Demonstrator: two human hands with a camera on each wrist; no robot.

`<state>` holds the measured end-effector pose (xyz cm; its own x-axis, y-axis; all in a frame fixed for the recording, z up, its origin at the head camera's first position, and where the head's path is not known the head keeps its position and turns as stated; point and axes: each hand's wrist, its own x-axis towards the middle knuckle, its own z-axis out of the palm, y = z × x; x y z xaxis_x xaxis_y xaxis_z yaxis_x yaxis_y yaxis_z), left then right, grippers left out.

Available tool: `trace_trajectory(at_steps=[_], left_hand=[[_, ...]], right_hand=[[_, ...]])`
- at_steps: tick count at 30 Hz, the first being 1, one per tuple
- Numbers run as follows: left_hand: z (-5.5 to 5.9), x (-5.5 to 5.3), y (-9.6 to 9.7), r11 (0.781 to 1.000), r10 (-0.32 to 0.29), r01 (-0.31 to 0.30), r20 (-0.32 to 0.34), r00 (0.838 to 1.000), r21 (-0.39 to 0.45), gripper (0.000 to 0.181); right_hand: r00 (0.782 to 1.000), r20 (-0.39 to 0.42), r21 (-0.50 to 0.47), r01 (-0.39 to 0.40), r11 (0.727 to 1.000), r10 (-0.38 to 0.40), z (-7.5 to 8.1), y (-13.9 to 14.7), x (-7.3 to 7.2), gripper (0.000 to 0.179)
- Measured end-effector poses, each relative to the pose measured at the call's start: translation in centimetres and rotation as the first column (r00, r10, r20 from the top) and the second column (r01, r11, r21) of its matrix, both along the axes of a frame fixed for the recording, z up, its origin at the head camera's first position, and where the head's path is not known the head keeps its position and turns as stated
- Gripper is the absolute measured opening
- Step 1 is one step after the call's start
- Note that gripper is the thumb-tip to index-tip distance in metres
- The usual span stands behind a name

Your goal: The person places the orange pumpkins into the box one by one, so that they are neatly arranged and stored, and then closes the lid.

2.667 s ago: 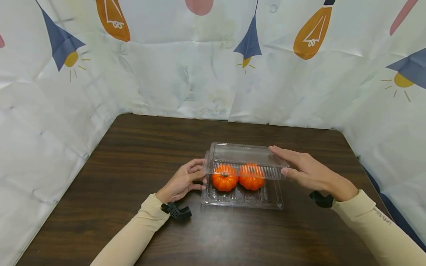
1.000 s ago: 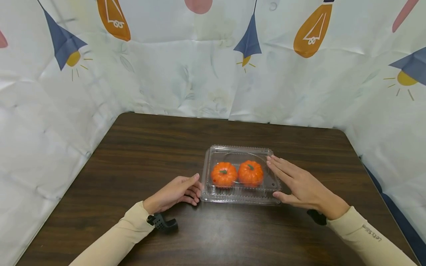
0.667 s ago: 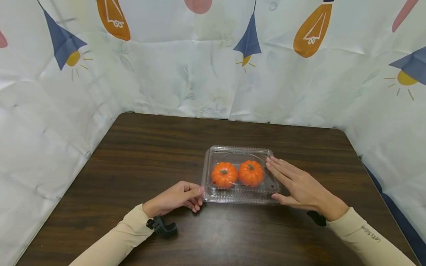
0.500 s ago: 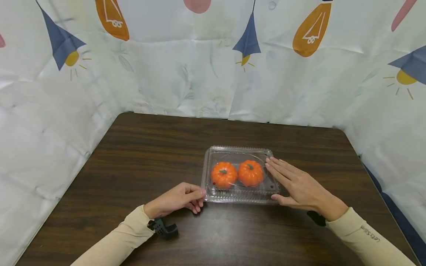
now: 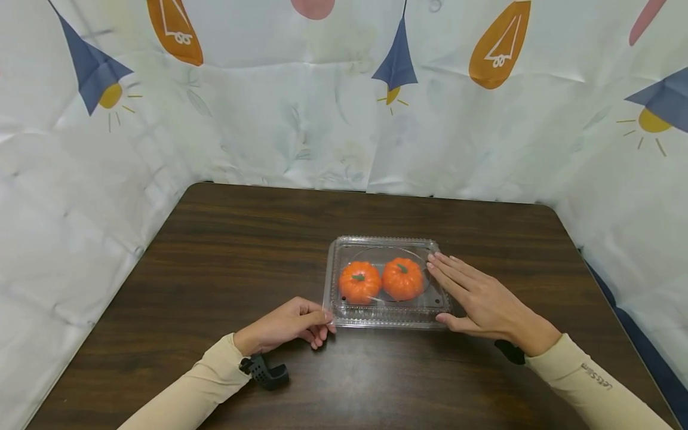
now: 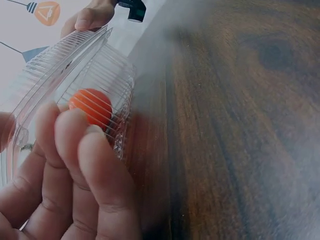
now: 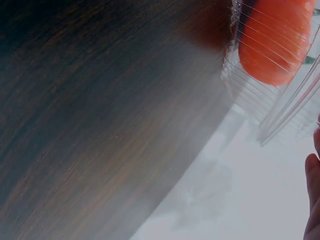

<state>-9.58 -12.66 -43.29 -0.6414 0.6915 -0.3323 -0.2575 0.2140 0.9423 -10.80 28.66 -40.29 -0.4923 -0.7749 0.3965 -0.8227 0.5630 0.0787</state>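
A clear plastic clamshell container [image 5: 387,315] lies on the table with its lid down over two small orange pumpkins [image 5: 359,282] with green stems. My left hand [image 5: 292,324] pinches the near left corner of the rim, thumb above and fingers below. Those fingers [image 6: 92,160] show close up in the left wrist view, beside the ribbed wall. Along the right side of the lid, my right hand [image 5: 481,298] rests with straight fingers, the thumb near the front right corner. In the right wrist view one pumpkin [image 7: 274,42] shows through the wall; only the hand's edge is visible.
The dark wood-grain table [image 5: 247,239] extends around the container on all sides. A white patterned cloth [image 5: 301,131] hangs behind it and at both sides. Each wrist wears a black device, such as the left band [image 5: 266,373].
The lid, raised and slanted at first, has come down over the pumpkins. My left hand moved from the left side to the near left corner and pinched it. My right hand lowered with the lid.
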Motion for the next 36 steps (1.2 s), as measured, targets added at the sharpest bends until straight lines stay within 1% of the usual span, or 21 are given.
trace_trajectory(at_steps=[9,14,16,18,21,23,24,26,28,30,33,36], left_hand=[[0.0,0.2,0.1,1.0,0.012,-0.013,-0.004,1.0,-0.013,0.04],[0.0,0.4,0.2,0.999,0.033,-0.033,0.003,0.999,-0.01,0.039],[-0.1,0.4,0.3,0.999,0.045,-0.045,0.005,0.999,-0.007,0.038],[-0.2,0.4,0.4,0.998,0.055,-0.055,0.006,0.998,-0.003,0.037],[-0.3,0.4,0.5,0.998,0.065,-0.065,0.0,0.998,0.008,0.036],[-0.3,0.5,0.6,0.997,0.071,-0.071,-0.009,0.997,0.019,0.035],[-0.3,0.5,0.7,0.997,0.075,-0.075,-0.014,0.997,0.024,0.036],[-0.3,0.6,0.7,0.996,0.088,-0.087,-0.026,0.996,0.03,0.036],[-0.2,0.6,0.8,0.994,0.106,-0.106,-0.035,0.994,0.023,0.036],[-0.2,0.7,0.9,0.992,0.13,-0.129,-0.038,0.991,0.008,0.035],[-0.2,0.7,1.0,0.987,0.158,-0.159,-0.042,0.987,-0.016,0.034],[-0.3,0.7,1.1,0.985,0.171,-0.172,-0.044,0.984,-0.019,0.034]], right_hand=[[1.0,-0.014,0.012,-0.008,1.0,0.009,0.8,0.3,0.0,0.084],[1.0,-0.027,0.017,-0.005,1.0,0.006,1.0,0.7,0.1,0.086],[1.0,-0.013,-0.002,0.006,1.0,-0.006,0.9,1.0,0.2,0.085],[0.999,0.017,-0.036,0.033,0.999,-0.033,0.8,1.3,0.4,0.083],[0.99,0.097,-0.101,0.11,0.989,-0.1,0.5,1.6,1.0,0.076],[0.973,0.157,-0.142,0.191,0.971,-0.169,0.3,1.7,1.6,0.072],[0.96,0.195,-0.162,0.236,0.958,-0.203,0.2,1.7,1.9,0.071],[0.927,0.262,-0.192,0.323,0.927,-0.269,0.0,1.7,2.5,0.073],[0.89,0.326,-0.213,0.397,0.893,-0.318,-0.3,1.6,3.1,0.074],[0.856,0.393,-0.233,0.447,0.864,-0.336,-0.5,1.5,3.5,0.068],[0.807,0.479,-0.244,0.502,0.83,-0.347,-1.0,1.4,4.0,0.054],[0.74,0.576,-0.233,0.555,0.798,-0.347,-1.3,1.3,4.4,0.041]])
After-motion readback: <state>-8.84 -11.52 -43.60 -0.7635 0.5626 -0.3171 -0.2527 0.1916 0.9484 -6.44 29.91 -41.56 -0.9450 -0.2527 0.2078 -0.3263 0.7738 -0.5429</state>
